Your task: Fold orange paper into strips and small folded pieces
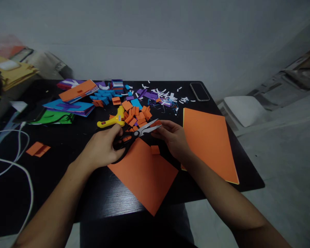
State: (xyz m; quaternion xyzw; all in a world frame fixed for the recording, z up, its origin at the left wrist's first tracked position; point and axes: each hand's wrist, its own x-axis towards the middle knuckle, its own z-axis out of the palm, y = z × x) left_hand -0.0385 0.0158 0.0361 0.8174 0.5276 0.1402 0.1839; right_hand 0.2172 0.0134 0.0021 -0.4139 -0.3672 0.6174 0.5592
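My left hand (102, 146) is closed round the black handles of a pair of scissors (146, 129), whose blades are parted and point right. Between the fingertips of my right hand (174, 137) is a small piece of orange paper (157, 123), close against the blade tips. I cannot tell whether the blades touch it. Below both hands lies a large orange sheet (147, 175), turned cornerwise, with a small orange square (155, 150) on its upper right edge. Just beyond the scissors is a pile of folded orange paper pieces (135, 115).
A yellow glue gun (113, 120) lies beyond my left hand. Orange sheets (206, 144) are stacked at the right, with a phone (199, 92) behind. Paper scraps (165, 96) litter the back. Paper bundles (69, 106) and a white cable (28, 175) occupy the left.
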